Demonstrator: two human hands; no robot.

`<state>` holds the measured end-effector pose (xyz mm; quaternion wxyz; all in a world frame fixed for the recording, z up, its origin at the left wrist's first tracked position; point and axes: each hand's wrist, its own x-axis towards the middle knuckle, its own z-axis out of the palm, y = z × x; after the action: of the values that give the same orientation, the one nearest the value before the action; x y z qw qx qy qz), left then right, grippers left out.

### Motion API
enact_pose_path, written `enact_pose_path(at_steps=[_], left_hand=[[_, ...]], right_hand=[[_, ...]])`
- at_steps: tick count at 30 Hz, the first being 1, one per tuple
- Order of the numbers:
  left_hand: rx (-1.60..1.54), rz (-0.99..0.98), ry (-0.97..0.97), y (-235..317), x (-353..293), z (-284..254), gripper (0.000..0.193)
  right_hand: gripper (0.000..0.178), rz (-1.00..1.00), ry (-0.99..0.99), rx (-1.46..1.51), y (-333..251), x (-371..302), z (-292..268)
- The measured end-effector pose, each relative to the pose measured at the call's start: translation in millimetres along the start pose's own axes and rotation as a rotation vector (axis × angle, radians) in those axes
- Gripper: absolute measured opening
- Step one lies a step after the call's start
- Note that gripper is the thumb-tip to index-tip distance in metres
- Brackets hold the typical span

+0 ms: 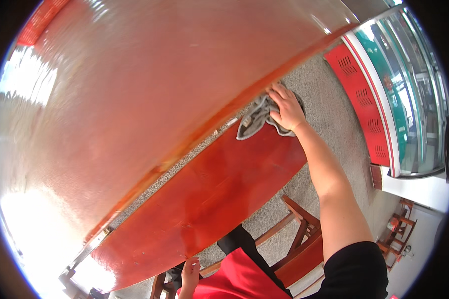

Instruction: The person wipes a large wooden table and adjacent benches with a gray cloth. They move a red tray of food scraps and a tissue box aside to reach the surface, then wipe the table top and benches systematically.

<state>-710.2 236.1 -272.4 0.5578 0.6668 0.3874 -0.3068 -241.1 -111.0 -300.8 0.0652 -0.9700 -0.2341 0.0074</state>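
Note:
My right hand (287,107) reaches far forward and presses a crumpled grey cloth (257,119) at the far right end of a red wooden leaf (199,194). Part of the cloth lies hidden under the palm, and its loose folds spread to the left over the wood. Beyond the leaf, past a narrow gap, is a broad reddish tabletop (149,99) with a glossy surface. My left hand (189,271) is low, by the leaf's near edge, with its fingers curled together and nothing visible in them.
A glass-fronted display case (409,94) with a red vented base stands on the right. Below the leaf is a dark red wooden bench (302,259) on speckled floor. Wooden stools (399,229) stand farther right. A red basket (37,22) shows at upper left.

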Motion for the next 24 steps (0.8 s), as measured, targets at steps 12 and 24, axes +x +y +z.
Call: enact_pose_path(at_steps=[12,24], left_hand=[[-0.022,-0.028,-0.075,8,-16,-18,0.021],[0.048,-0.04,-0.113,3,-20,-35,0.021]], right_hand=[[0.047,1.17,0.295,0.2,76,-219,-22],[0.062,0.399,0.071,-0.029,-84,-105,-5]])
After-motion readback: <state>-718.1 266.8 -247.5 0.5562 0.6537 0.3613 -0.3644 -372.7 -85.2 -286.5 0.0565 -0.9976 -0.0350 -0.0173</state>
